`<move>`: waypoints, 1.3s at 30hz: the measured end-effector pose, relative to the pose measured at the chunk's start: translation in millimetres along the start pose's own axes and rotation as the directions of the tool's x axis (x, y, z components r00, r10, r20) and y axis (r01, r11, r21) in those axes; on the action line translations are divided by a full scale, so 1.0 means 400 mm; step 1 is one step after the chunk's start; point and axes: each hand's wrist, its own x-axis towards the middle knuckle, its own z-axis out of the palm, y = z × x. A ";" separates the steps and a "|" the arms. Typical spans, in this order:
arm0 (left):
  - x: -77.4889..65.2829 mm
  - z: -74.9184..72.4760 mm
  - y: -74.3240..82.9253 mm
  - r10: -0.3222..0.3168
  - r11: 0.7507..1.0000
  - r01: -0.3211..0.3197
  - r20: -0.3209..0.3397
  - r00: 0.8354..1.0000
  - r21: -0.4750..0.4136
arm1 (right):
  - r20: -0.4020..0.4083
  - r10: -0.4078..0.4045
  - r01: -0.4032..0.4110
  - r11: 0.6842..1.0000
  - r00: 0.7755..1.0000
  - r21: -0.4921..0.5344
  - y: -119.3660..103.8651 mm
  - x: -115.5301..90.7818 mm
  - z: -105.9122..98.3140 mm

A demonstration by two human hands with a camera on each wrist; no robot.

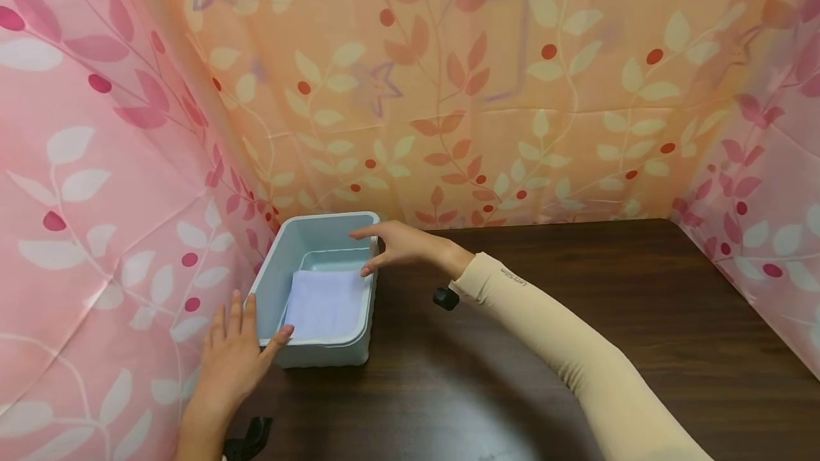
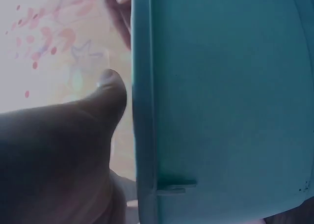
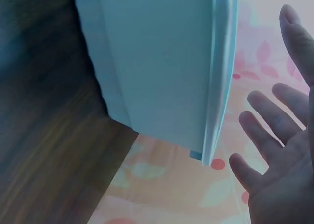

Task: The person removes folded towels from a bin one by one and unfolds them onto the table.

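A light blue-grey plastic bin (image 1: 323, 356) stands at the left of the table, its side wall (image 2: 230, 96) filling much of the left wrist view. Inside it lies a flat, pale lavender cloth-like piece (image 1: 325, 304). My left hand (image 1: 233, 354) is at the near left corner, fingers straight beside the outer wall and thumb by the near rim. Over the far part of the right rim, my right hand (image 1: 400, 244) reaches with fingers extended and thumb apart. In the right wrist view, its spread fingers (image 3: 267, 135) hold nothing and show beyond the bin's rim.
The dark wood-grain table (image 1: 544, 347) extends right of the bin. Patterned curtains, a pink one (image 1: 128, 198) at the left and an orange one (image 1: 461, 91) behind, border it closely. A black wrist device (image 1: 445, 298) sits under the right wrist.
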 end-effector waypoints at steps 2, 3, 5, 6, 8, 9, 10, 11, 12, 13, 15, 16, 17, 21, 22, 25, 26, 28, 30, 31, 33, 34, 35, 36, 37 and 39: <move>0.002 0.000 0.000 -0.018 1.000 0.018 0.030 0.999 0.006 | 0.004 0.023 -0.023 1.000 1.000 0.011 -0.002 0.023 -0.004; 0.003 0.000 0.001 -0.026 1.000 0.026 0.041 0.999 0.005 | 0.007 0.027 -0.027 0.999 1.000 0.018 -0.002 0.035 -0.004; 0.002 -0.001 0.002 -0.038 0.999 0.038 0.053 0.998 0.001 | 0.008 0.031 -0.031 0.999 1.000 0.022 -0.004 0.058 -0.005; 0.002 -0.002 0.002 -0.043 0.999 0.043 0.057 0.997 0.003 | 0.002 0.030 -0.030 0.999 1.000 0.016 -0.004 0.069 -0.005; 0.002 -0.003 0.002 -0.055 0.998 0.055 0.070 0.996 0.008 | 0.003 0.032 -0.032 0.999 0.999 0.023 -0.008 0.088 -0.004; 0.001 -0.005 0.002 -0.060 0.998 0.060 0.075 0.995 0.010 | 0.003 0.038 -0.038 0.999 0.999 0.023 -0.011 0.097 -0.003; 0.001 -0.006 0.001 -0.066 0.998 0.065 0.082 0.994 0.014 | 0.002 0.048 -0.048 0.999 0.999 0.021 -0.016 0.106 -0.003; 0.001 -0.007 -0.001 -0.072 0.997 0.071 0.089 0.993 0.017 | 0.002 0.056 -0.056 0.998 0.998 0.021 -0.020 0.114 -0.003; 0.000 -0.009 -0.002 -0.079 0.997 0.077 0.098 0.992 0.021 | 0.002 0.061 -0.061 0.998 0.998 0.021 -0.025 0.123 -0.003; -0.001 -0.010 -0.004 -0.085 0.996 0.083 0.105 0.991 0.026 | 0.003 0.069 -0.069 0.997 0.998 0.024 -0.029 0.131 -0.002; -0.003 -0.013 -0.007 -0.095 0.995 0.092 0.114 0.989 0.031 | -0.001 0.081 -0.081 0.996 0.997 0.028 -0.037 0.146 0.000; -0.004 -0.014 -0.008 -0.101 0.995 0.098 0.122 0.987 0.031 | -0.002 0.085 -0.085 0.996 0.996 0.037 -0.041 0.153 0.002; -0.004 -0.015 -0.009 -0.107 0.994 0.104 0.127 0.986 0.030 | -0.004 0.089 -0.089 0.995 0.996 0.048 -0.043 0.161 0.003; -0.002 -0.014 -0.008 -0.120 0.993 0.116 0.136 0.984 0.032 | -0.015 0.103 -0.101 0.991 0.995 0.089 -0.049 0.184 0.010; -0.002 -0.014 -0.007 -0.121 0.992 0.118 0.136 0.983 0.033 | -0.022 0.106 -0.103 0.990 0.994 0.099 -0.050 0.188 0.011; 0.002 -0.015 -0.002 -0.124 0.992 0.119 0.143 0.982 0.039 | -0.050 0.108 -0.100 0.984 0.993 0.147 -0.054 0.202 0.018; 0.002 -0.016 -0.001 -0.126 0.992 0.121 0.148 0.981 0.041 | -0.059 0.108 -0.096 0.981 0.992 0.167 -0.057 0.207 0.022; 0.003 -0.019 -0.001 -0.130 0.991 0.124 0.156 0.979 0.046 | -0.072 0.110 -0.092 0.973 0.991 0.211 -0.063 0.216 0.029; 0.005 -0.023 0.000 -0.135 0.990 0.127 0.166 0.977 0.056 | -0.080 0.114 -0.089 0.959 0.990 0.267 -0.069 0.224 0.038; 0.005 -0.024 0.000 -0.133 0.990 0.125 0.166 0.977 0.062 | -0.086 0.119 -0.089 0.952 0.989 0.293 -0.072 0.229 0.042; 0.007 -0.026 0.000 -0.130 0.990 0.120 0.162 0.978 0.068 | -0.104 0.130 -0.086 0.932 0.986 0.351 -0.078 0.236 0.050; 0.008 -0.027 0.000 -0.126 0.991 0.116 0.158 0.979 0.070 | -0.116 0.136 -0.083 0.922 0.984 0.379 -0.082 0.240 0.053; 0.010 -0.027 0.000 -0.122 0.991 0.112 0.152 0.981 0.070 | -0.129 0.141 -0.078 0.912 0.982 0.403 -0.084 0.244 0.056; 0.012 -0.027 0.001 -0.115 0.992 0.106 0.144 0.983 0.070 | -0.141 0.145 -0.073 0.904 0.979 0.421 -0.086 0.248 0.059; 0.012 -0.027 0.001 -0.111 0.992 0.102 0.138 0.984 0.068 | -0.152 0.145 -0.065 0.897 0.978 0.438 -0.088 0.252 0.062; 0.013 -0.027 0.002 -0.104 0.993 0.096 0.129 0.986 0.068 | -0.166 0.148 -0.056 0.886 0.975 0.459 -0.088 0.258 0.070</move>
